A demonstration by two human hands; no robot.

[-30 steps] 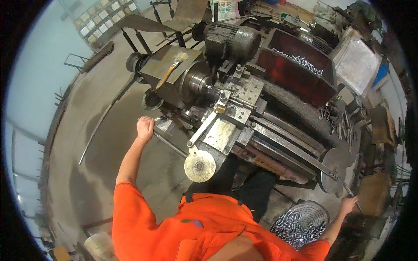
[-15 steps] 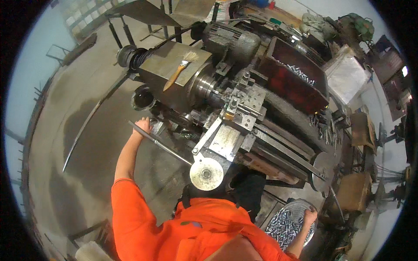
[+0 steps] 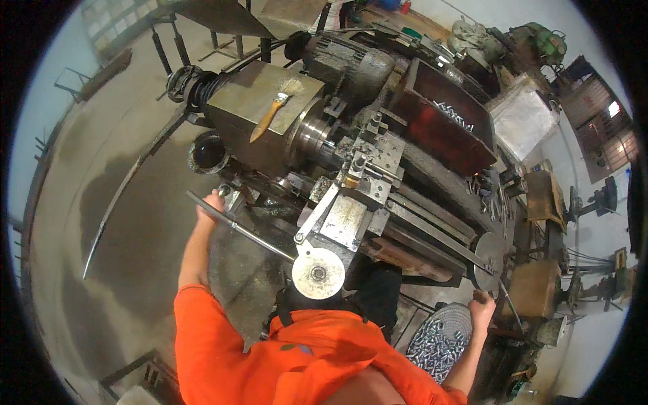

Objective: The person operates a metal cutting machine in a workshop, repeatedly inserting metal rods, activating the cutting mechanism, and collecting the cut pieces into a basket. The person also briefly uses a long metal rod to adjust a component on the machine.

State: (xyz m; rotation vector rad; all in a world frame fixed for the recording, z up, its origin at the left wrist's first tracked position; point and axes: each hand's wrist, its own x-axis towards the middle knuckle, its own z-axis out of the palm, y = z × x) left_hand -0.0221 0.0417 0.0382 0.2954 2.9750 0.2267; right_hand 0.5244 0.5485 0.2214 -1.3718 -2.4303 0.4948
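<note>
My left hand [image 3: 212, 204] is closed at the metal parts on the front left of a lathe [image 3: 266, 121]; what its fingers grip is hidden. A long steel lever [image 3: 253, 235] crosses just beside that hand and slopes down to a round metal disc [image 3: 318, 273] in front of my body. Farther right, my right hand [image 3: 481, 309] is closed, fingers curled together, and whatever it may hold is too small to name. It is at the far right edge of a round basket [image 3: 432, 347] filled with small shiny metal pieces, below a large round plate [image 3: 487, 260].
A wooden-handled brush [image 3: 270, 116] lies on the headstock cover by the chuck [image 3: 314, 135]. Behind the slide stands a dark red box [image 3: 439, 115] with metal pieces in it. A long bar [image 3: 135, 182] sticks out at left. Several wrenches [image 3: 489, 196] lie at right.
My right hand has risen out of the basket, moving forward toward the round plate. The left hand stays by the lathe's front left. The whole view has shifted slightly.
</note>
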